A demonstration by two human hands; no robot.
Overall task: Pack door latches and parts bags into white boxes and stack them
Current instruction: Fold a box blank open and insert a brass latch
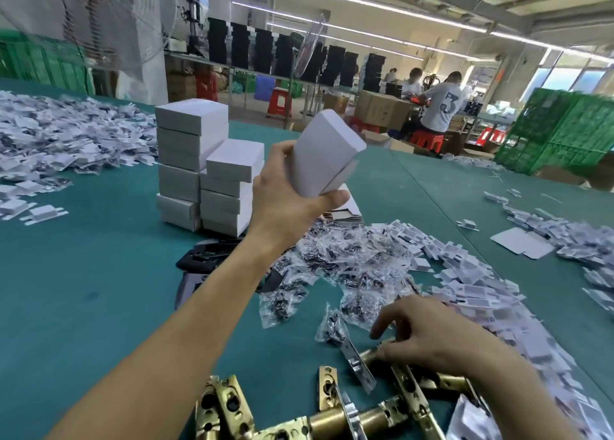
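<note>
The left hand (285, 192) is raised above the green surface (83, 290) and clamped around the lower end of a closed white box (324, 152). Its thumb lies across the near face and its fingers wrap the far side. The box tilts up and to the right, its upper end well clear of everything below.

Just left of that hand and farther back stands the stack of white boxes (202, 164) — two columns set side by side on the surface, the left one taller. Behind the wrist lies a low pile of flat box blanks (347, 213), and beneath the forearm sit black plates (206, 257).

The right hand (428, 335) is low at the near right, palm down, with its fingers bent over one of the brass door latches (335, 421) that lie jumbled along the near edge. The fingertips touch the latch, but whether they actually grip it cannot be told.

Just beyond that hand, clear parts bags (349, 267) of dark hardware are heaped between the two arms. White card pieces (481, 293) spread in a long drift to the right of the bags — another heap covers the far left of the surface.
</note>
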